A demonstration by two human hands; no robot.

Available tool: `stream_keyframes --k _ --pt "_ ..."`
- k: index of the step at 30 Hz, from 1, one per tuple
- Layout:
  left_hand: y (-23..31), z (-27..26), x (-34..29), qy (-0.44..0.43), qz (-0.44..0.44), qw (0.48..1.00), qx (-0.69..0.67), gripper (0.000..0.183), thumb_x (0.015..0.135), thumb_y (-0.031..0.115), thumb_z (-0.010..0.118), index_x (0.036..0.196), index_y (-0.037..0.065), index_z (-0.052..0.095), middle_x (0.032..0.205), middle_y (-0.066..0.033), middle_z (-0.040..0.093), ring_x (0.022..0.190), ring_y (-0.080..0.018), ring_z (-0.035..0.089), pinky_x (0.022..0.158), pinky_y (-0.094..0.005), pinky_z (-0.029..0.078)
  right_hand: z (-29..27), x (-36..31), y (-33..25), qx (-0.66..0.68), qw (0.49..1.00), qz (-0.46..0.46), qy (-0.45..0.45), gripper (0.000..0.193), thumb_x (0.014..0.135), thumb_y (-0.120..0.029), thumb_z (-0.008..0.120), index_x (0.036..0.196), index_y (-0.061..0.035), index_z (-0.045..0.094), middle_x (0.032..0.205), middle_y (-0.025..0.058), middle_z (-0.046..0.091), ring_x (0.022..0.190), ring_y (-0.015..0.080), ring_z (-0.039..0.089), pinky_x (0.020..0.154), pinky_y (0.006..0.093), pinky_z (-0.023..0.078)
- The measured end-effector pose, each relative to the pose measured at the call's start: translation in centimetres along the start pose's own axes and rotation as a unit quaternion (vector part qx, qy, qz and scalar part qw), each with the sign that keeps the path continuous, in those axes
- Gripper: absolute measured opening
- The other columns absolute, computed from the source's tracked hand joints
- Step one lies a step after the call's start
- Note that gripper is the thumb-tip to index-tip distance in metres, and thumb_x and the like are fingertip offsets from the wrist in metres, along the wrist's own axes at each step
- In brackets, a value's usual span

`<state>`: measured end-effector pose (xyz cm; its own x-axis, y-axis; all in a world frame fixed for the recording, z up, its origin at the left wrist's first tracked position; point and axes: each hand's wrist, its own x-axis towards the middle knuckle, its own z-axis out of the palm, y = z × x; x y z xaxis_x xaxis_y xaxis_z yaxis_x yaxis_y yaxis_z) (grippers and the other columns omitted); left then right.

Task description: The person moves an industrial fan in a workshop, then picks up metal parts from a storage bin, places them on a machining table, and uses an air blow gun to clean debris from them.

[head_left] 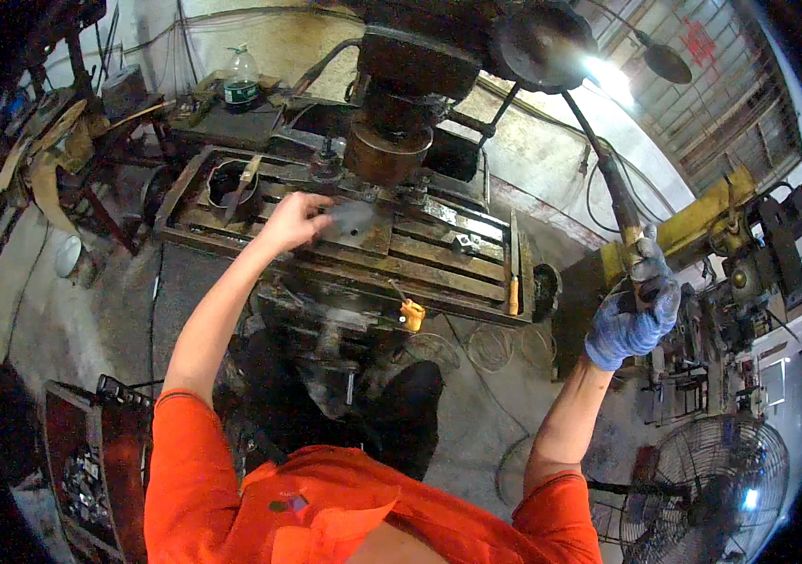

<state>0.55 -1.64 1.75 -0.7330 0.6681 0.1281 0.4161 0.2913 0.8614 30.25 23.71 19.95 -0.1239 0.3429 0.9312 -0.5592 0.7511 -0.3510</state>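
Note:
My bare left hand (297,221) is over the slotted machine table (457,277), its thumb and fingers closed on the edge of a flat grey metal piece (354,218). That piece is blurred, and a dark round spot shows on it. Directly behind it hangs the round, dark machine head (389,146). Off to the right, my right hand (640,310), in a blue-grey glove, is wrapped round the end of a long lever (615,183) that slants up to the machine. Small shiny metal pieces (467,244) lie on the table's right part.
A dark pot (232,183) with a brush in it stands on the table's left end. A yellow-orange switch-like part (411,316) hangs at the front edge. Lower right is a large fan (725,489); lower left, a box (67,428) of small metal parts. A plastic bottle (241,80) stands behind.

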Motion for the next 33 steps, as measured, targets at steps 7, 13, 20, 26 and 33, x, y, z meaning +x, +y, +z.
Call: stream_keyframes --k 7,13,20,26,33 --pt "-2.5 -7.5 -11.5 0.011 -0.007 1.000 0.008 0.032 0.078 0.012 0.061 0.106 -0.002 0.058 0.063 -0.0086 0.061 0.049 -0.0106 0.055 0.050 -0.0267 0.045 0.7 -1.5 -0.1 -0.281 0.958 -0.049 -0.031 0.029 0.082 -0.026 0.048 0.080 0.0019 0.055 0.090 0.0173 0.061 0.093 0.0304 0.056 0.091 0.0456 0.036" --pt "-4.0 -14.6 -22.9 0.143 -0.106 0.983 0.053 0.034 0.078 0.016 0.060 0.106 -0.004 0.056 0.070 -0.0108 0.062 0.054 -0.0130 0.056 0.054 -0.0290 0.047 -6.8 -1.7 3.2 -0.476 0.861 -0.168 -0.067 0.028 0.076 -0.018 0.061 0.093 0.0038 0.057 0.094 0.0147 0.063 0.085 0.0258 0.059 0.078 0.0381 0.044" --pt "-8.0 -23.7 -42.3 0.319 -0.313 0.886 0.122 0.033 0.077 0.015 0.061 0.105 -0.002 0.058 0.071 -0.0082 0.062 0.054 -0.0116 0.056 0.051 -0.0284 0.046 -6.8 -2.8 5.8 -0.538 0.821 -0.186 -0.045 0.031 0.073 -0.014 0.069 0.098 0.0035 0.060 0.092 0.0120 0.065 0.076 0.0229 0.062 0.067 0.0331 0.050" --pt "-11.7 -26.5 -58.4 0.407 -0.491 0.725 0.259 0.033 0.072 0.021 0.063 0.095 -0.003 0.061 0.074 -0.0135 0.064 0.052 -0.0193 0.062 0.054 -0.0313 0.050 -8.0 -3.4 8.7 -0.510 0.813 -0.277 -0.051 0.021 0.074 -0.012 0.067 0.091 -0.0006 0.062 0.087 0.0095 0.064 0.074 0.0232 0.062 0.065 0.0333 0.050" --pt "-12.2 -20.4 -58.7 0.270 -0.653 0.587 0.395 0.034 0.068 0.030 0.067 0.093 0.007 0.060 0.097 -0.0146 0.062 0.092 -0.0299 0.059 0.075 -0.0416 0.048 -7.2 -2.0 7.8 -0.446 0.826 -0.342 -0.040 0.016 0.074 -0.014 0.066 0.082 -0.0008 0.062 0.075 0.0094 0.064 0.065 0.0245 0.060 0.061 0.0333 0.049"
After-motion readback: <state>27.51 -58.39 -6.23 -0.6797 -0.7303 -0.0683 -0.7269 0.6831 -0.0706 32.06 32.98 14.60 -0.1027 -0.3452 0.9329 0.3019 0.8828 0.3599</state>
